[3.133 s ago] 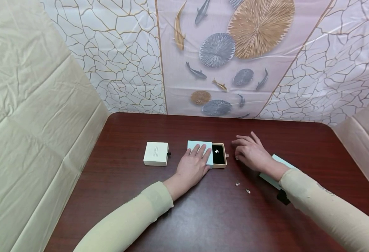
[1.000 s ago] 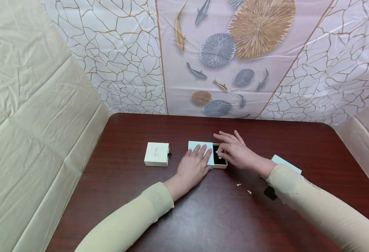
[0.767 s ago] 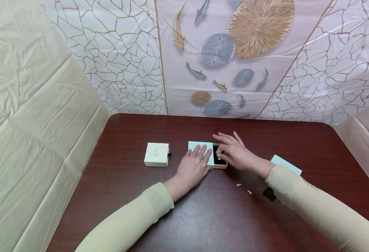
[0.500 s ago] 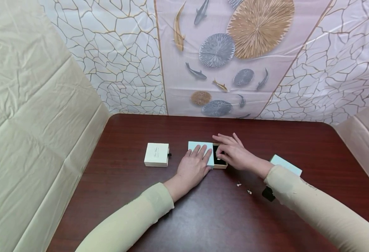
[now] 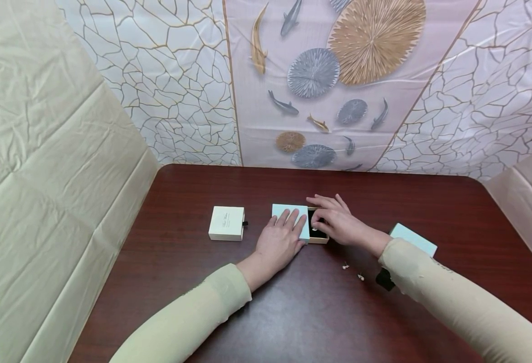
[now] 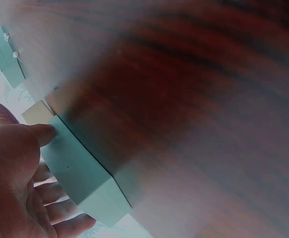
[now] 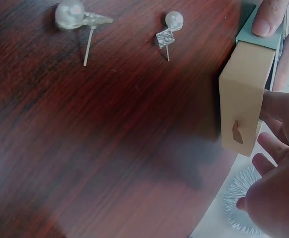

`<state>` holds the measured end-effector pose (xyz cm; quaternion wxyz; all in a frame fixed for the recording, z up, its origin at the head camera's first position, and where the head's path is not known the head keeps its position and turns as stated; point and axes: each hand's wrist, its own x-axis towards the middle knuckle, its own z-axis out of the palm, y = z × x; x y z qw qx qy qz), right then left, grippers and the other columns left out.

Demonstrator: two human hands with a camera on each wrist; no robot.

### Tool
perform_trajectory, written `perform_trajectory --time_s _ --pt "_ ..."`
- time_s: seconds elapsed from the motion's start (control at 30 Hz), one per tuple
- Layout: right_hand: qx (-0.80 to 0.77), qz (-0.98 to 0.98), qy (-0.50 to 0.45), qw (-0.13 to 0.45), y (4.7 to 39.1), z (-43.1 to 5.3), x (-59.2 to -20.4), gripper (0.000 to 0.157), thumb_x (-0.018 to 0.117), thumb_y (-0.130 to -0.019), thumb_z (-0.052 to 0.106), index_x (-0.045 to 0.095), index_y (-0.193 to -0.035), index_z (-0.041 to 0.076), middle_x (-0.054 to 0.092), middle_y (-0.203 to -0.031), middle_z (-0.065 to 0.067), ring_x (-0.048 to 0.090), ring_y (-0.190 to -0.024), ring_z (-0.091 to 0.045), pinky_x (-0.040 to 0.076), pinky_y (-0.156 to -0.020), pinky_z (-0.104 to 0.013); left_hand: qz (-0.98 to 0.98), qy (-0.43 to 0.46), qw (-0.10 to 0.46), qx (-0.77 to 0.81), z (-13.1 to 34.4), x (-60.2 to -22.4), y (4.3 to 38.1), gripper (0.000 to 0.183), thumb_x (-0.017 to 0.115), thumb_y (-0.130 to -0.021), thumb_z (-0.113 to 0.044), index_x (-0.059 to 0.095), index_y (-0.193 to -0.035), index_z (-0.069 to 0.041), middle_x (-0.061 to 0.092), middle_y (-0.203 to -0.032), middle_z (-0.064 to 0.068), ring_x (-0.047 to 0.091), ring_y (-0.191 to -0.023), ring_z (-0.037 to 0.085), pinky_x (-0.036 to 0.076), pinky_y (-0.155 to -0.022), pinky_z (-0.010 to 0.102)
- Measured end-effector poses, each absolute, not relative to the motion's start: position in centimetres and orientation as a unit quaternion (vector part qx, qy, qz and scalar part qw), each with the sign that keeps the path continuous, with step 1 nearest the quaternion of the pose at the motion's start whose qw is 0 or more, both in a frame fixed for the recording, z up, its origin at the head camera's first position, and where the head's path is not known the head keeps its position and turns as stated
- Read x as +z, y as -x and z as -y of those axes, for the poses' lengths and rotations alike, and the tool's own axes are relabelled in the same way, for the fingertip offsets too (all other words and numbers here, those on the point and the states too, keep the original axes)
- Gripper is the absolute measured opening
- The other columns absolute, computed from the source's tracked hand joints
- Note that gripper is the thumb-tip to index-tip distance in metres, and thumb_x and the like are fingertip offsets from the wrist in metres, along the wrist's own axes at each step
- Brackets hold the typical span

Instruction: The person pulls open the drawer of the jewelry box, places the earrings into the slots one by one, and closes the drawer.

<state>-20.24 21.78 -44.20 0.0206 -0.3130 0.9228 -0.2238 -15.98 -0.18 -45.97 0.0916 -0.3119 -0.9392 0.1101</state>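
My left hand (image 5: pixel 275 246) lies across a light blue jewelry box sleeve (image 5: pixel 280 207), fingers spread straight over its top. In the left wrist view its thumb rests against the sleeve's long side. From the sleeve's right end sticks a cream drawer (image 5: pixel 318 240) with a black lining. Over that drawer, my right hand (image 5: pixel 344 226) reaches down, thumb and index finger pinched at a small white jewelry piece (image 5: pixel 314 229); the other fingers are extended. Most of the piece is hidden by the fingertips. Two pearl stud earrings (image 5: pixel 345 266) lie on the table nearby.
A closed white box (image 5: pixel 226 222) with a black pull tab stands left of the hands. Another light blue box (image 5: pixel 414 239) sits at the right, partly behind the right sleeve, with a black piece (image 5: pixel 385 279) beside it. Fabric walls border the wooden table (image 5: pixel 193 186).
From beside the drawer, my right hand has moved left and lowered its thumb and index finger into it; over the last second it barely shifts. My left hand stays on the sleeve.
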Motion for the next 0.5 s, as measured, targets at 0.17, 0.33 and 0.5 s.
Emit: perform_trajectory --time_s 0.17,0.33,0.5 --pt "-0.225 -0.923 0.311 0.019 20.31 -21.85 -44.36 0.017 0.074 -0.099 0.007 0.069 -0.086 0.017 0.052 -0.157 -0.024 0.036 -0.153 -0.049 0.012 -0.119 -0.081 0.939 0.313 0.093 0.113 0.19 -45.94 15.96 0.064 0.052 -0.110 -0.054 0.046 -0.164 -0.021 0.047 -0.167 0.004 0.048 -0.151 0.021 0.050 -0.115 0.040" --pt "-0.212 -0.927 0.309 0.002 20.39 -21.83 -44.57 0.016 0.076 -0.097 0.006 0.071 -0.086 0.017 0.055 -0.155 -0.023 0.038 -0.152 -0.047 0.014 -0.120 -0.080 0.938 0.313 0.095 0.115 0.15 -46.02 16.04 0.064 0.052 -0.110 -0.054 0.046 -0.164 -0.021 0.047 -0.166 0.004 0.049 -0.151 0.021 0.049 -0.115 0.040" --pt "-0.195 -0.930 0.310 -0.026 20.39 -21.73 -44.69 0.018 0.079 -0.094 0.005 0.071 -0.084 0.018 0.059 -0.152 -0.020 0.042 -0.150 -0.044 0.015 -0.121 -0.078 0.938 0.313 0.092 0.115 0.15 -45.99 16.07 0.064 0.052 -0.110 -0.054 0.046 -0.165 -0.021 0.046 -0.167 0.005 0.048 -0.151 0.021 0.049 -0.115 0.040"
